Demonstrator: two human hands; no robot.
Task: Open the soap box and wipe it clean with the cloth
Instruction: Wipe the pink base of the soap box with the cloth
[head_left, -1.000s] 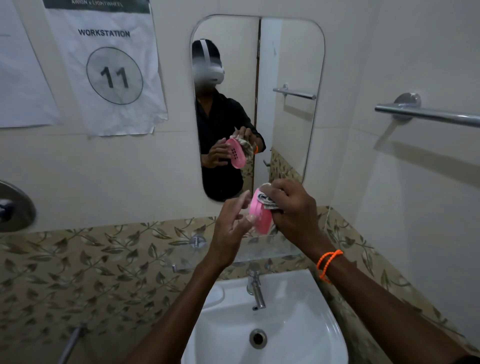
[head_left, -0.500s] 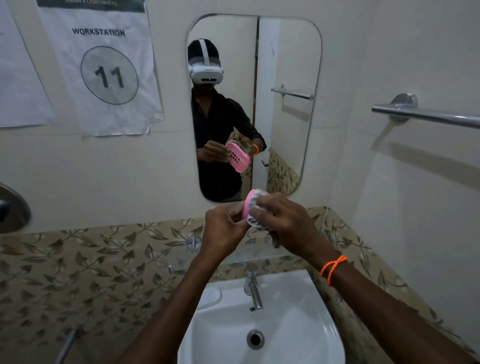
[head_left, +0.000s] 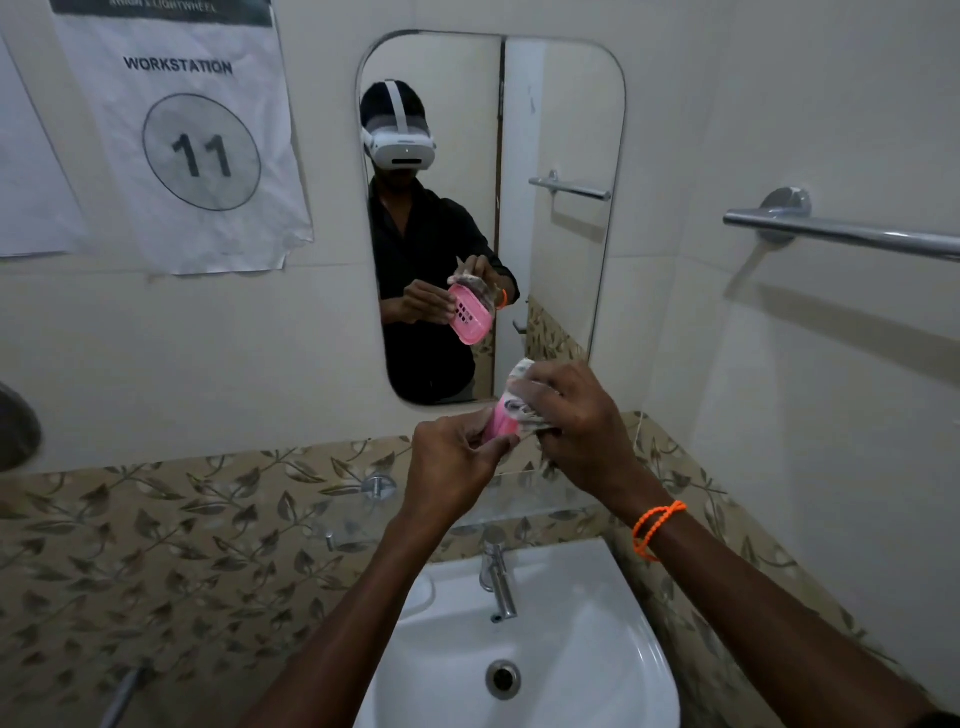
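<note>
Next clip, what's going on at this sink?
A person stands at a white washbasin facing a wall mirror. The left hand grips a pink soap box piece while the right hand presses a bunched patterned cloth against it. The mirror shows slots in the pink piece. The wiping takes place above the chrome tap.

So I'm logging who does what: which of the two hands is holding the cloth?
The right hand, the one with the orange wristband, grips the cloth; the left hand holds the pink soap box.
</note>
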